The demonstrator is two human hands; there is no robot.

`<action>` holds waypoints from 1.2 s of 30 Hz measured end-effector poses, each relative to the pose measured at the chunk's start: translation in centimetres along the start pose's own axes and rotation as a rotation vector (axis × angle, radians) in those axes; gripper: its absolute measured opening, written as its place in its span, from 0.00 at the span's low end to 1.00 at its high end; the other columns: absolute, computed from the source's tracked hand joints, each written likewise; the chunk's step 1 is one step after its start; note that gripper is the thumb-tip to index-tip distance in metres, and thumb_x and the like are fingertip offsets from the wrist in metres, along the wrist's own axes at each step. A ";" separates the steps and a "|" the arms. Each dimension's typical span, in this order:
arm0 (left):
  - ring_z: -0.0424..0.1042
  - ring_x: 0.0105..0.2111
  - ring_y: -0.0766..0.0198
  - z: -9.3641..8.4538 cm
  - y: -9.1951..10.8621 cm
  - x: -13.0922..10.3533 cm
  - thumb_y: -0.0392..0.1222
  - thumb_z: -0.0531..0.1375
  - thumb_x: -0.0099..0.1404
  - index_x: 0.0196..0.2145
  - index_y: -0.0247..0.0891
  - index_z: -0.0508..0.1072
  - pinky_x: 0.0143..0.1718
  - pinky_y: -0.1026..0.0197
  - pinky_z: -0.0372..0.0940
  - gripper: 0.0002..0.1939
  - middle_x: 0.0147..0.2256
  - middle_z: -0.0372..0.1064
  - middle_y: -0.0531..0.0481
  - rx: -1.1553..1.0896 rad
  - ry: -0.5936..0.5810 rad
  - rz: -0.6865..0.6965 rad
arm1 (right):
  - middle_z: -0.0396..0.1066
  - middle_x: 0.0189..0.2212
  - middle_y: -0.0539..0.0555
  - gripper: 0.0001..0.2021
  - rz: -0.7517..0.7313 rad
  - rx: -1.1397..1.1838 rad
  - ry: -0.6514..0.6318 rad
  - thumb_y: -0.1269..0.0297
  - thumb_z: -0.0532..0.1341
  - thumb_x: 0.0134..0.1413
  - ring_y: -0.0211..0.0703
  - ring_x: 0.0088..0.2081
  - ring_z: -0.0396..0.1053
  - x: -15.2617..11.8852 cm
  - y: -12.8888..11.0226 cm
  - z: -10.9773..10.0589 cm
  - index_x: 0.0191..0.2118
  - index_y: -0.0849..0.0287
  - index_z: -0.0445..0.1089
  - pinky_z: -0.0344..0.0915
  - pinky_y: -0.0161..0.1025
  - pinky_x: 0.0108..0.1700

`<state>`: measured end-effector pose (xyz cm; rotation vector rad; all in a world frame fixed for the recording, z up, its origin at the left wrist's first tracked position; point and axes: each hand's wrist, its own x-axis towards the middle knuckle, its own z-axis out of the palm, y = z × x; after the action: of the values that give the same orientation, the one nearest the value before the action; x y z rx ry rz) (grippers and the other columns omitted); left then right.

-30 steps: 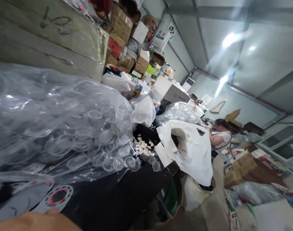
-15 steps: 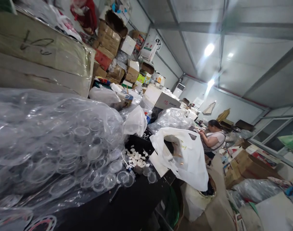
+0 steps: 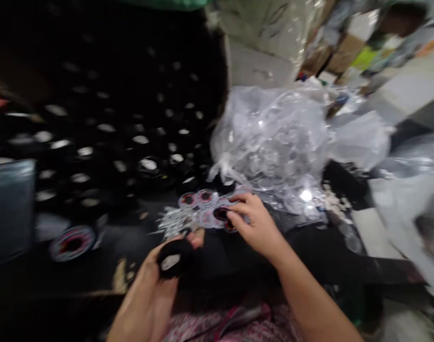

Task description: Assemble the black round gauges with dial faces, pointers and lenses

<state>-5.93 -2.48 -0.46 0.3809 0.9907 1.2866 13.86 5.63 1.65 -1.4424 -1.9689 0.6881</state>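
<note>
In the blurred head view, my left hand (image 3: 150,268) is wrapped round a black ring-shaped piece (image 3: 164,251) with a pale centre. To the right, my right hand (image 3: 254,221) has its fingers bent over a small dark disc (image 3: 221,213), pinched at its fingertips. Clear round discs with pink and dark rings (image 3: 205,197) lie just beyond that hand. Between the hands and a little farther off is a pile of thin whitish strips (image 3: 176,221). Another ringed disc (image 3: 72,244) lies at the left on the black table (image 3: 106,275).
Many black round pieces (image 3: 149,164) fill the upper left. A clear bag of transparent rings (image 3: 274,142) stands beyond my right hand. Small cream pieces (image 3: 332,202), a white plastic bag (image 3: 409,204) and boxes are at the right. A dark panel (image 3: 12,209) stands at the far left.
The view has swung down and left from the room to the table. Both my hands, out of view before, now show with pieces in them. The co-worker is out of view.
</note>
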 end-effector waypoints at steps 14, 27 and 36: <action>0.72 0.56 0.54 1.2 -0.7 0.9 0.53 0.60 0.69 0.50 0.43 0.79 0.55 0.56 0.70 0.18 0.54 0.77 0.46 -0.027 0.068 -0.069 | 0.71 0.31 0.48 0.05 0.236 0.470 -0.035 0.61 0.61 0.63 0.38 0.34 0.69 -3.1 -2.2 0.9 0.37 0.55 0.72 0.64 0.37 0.38; 0.68 0.61 0.51 0.5 -2.7 0.3 0.49 0.67 0.65 0.52 0.57 0.78 0.53 0.57 0.72 0.18 0.60 0.72 0.54 0.103 -0.043 -0.104 | 0.69 0.27 0.46 0.06 0.328 0.425 -0.085 0.63 0.63 0.59 0.36 0.29 0.68 -3.0 -3.6 1.7 0.32 0.56 0.66 0.65 0.34 0.32; 0.75 0.54 0.51 0.3 -2.7 0.3 0.46 0.70 0.60 0.49 0.49 0.80 0.55 0.53 0.70 0.19 0.51 0.79 0.49 0.189 -0.041 -0.052 | 0.67 0.30 0.46 0.08 0.344 0.305 -0.148 0.63 0.66 0.55 0.36 0.29 0.65 -3.1 -3.3 1.8 0.34 0.55 0.65 0.62 0.34 0.30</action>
<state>-4.08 -2.87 -2.39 0.5214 1.0837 1.1382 11.16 1.61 2.24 -1.5861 -1.6405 1.2215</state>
